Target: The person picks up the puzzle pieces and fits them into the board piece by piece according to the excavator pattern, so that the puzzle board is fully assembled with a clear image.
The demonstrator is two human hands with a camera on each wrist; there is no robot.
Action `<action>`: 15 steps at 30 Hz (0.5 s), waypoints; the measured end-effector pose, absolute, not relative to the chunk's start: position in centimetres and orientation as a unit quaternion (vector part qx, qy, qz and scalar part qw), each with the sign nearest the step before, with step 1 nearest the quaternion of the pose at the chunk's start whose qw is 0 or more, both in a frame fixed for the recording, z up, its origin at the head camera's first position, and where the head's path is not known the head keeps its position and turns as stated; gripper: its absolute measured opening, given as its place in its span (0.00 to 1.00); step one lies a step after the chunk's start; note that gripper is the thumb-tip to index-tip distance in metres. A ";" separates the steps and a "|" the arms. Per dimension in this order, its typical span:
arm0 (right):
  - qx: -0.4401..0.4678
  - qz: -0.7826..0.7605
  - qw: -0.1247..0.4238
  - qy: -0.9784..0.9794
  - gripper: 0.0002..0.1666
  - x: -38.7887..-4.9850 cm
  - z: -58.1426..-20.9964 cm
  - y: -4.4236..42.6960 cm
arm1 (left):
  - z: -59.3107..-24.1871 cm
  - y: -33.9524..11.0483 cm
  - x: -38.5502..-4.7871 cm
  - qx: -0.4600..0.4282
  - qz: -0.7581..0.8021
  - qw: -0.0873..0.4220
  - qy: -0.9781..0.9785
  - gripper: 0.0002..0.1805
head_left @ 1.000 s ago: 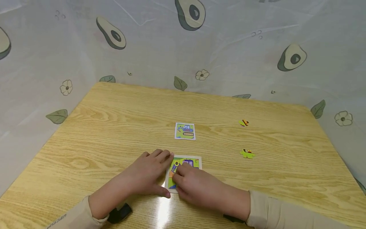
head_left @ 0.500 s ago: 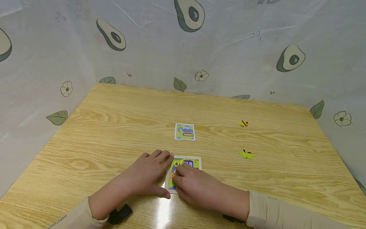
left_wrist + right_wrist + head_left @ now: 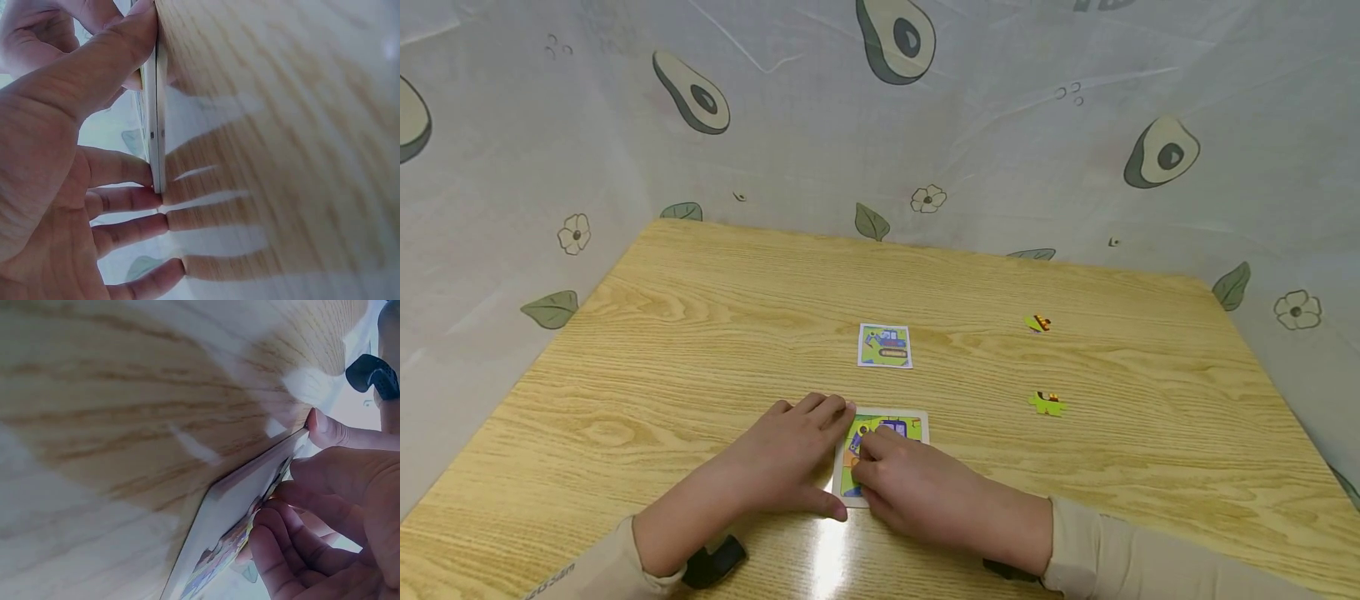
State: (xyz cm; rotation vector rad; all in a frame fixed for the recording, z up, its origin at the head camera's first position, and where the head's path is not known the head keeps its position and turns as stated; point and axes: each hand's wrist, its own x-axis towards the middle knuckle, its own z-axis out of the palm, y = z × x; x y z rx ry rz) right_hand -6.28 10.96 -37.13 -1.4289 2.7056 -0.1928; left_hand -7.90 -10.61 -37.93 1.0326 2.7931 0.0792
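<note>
A small jigsaw puzzle board with a pale rim lies near the table's front; its picture has green, purple and yellow parts. My left hand holds it along the left side, fingers at the far corner and thumb near the front corner. Over the board's right half, my right hand has curled fingers. In the right wrist view, its thumb and fingertips pinch a puzzle piece at the board's surface; the piece is mostly hidden. The left wrist view catches the board's edge between thumb and forefinger.
A square picture card of a digger lies beyond the board. Two loose puzzle pieces sit to the right: a green one and a smaller one farther back. A patterned curtain stands behind the wooden table.
Both hands stay on the board in almost the same place. The right fingers shift very slightly. The loose pieces and the card keep their places on the table.
</note>
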 end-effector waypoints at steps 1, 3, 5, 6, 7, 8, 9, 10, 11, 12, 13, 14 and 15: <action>-0.466 -0.062 0.038 0.882 0.06 -6.3 -37.1 11.0 | -37.9 -10.6 -7.9 0.346 0.027 0.082 0.934 0.63; -0.468 -0.060 0.037 0.881 0.06 -6.3 -37.1 11.0 | -37.9 -10.6 -7.9 0.346 0.026 0.082 0.934 0.63; -0.469 -0.058 0.035 0.881 0.06 -6.2 -37.1 11.0 | -38.0 -10.6 -7.9 0.346 0.024 0.080 0.935 0.63; -0.470 -0.057 0.034 0.880 0.05 -6.2 -37.1 11.0 | -38.0 -10.6 -7.9 0.346 0.024 0.079 0.934 0.63; -0.471 -0.055 0.032 0.880 0.05 -6.2 -37.1 11.0 | -38.0 -10.6 -7.9 0.347 0.023 0.079 0.934 0.63; -0.472 -0.054 0.031 0.879 0.05 -6.2 -37.1 11.0 | -38.0 -10.6 -7.9 0.347 0.023 0.079 0.934 0.63; -0.472 -0.054 0.030 0.879 0.05 -6.2 -37.2 11.0 | -38.0 -10.6 -7.9 0.347 0.022 0.079 0.934 0.63; -0.471 -0.057 0.031 0.880 0.05 -6.1 -37.2 11.1 | -37.9 -10.6 -7.9 0.347 0.023 0.080 0.934 0.63; -0.471 -0.061 0.035 0.879 0.05 -6.2 -37.2 11.2 | -37.9 -10.6 -7.9 0.347 0.023 0.081 0.934 0.63; -0.473 -0.066 0.039 0.878 0.05 -6.2 -37.1 11.3 | -37.9 -10.6 -7.9 0.347 0.023 0.082 0.934 0.63; -0.477 -0.072 0.041 0.875 0.06 -6.2 -37.1 11.5 | -37.9 -10.6 -7.9 0.347 0.023 0.082 0.934 0.63; -0.482 -0.080 0.042 0.871 0.06 -6.3 -37.1 11.8 | -37.9 -10.6 -7.9 0.347 0.023 0.083 0.934 0.63; -0.489 -0.089 0.041 0.867 0.06 -6.3 -37.1 12.1 | -37.9 -10.6 -8.0 0.347 0.025 0.084 0.934 0.63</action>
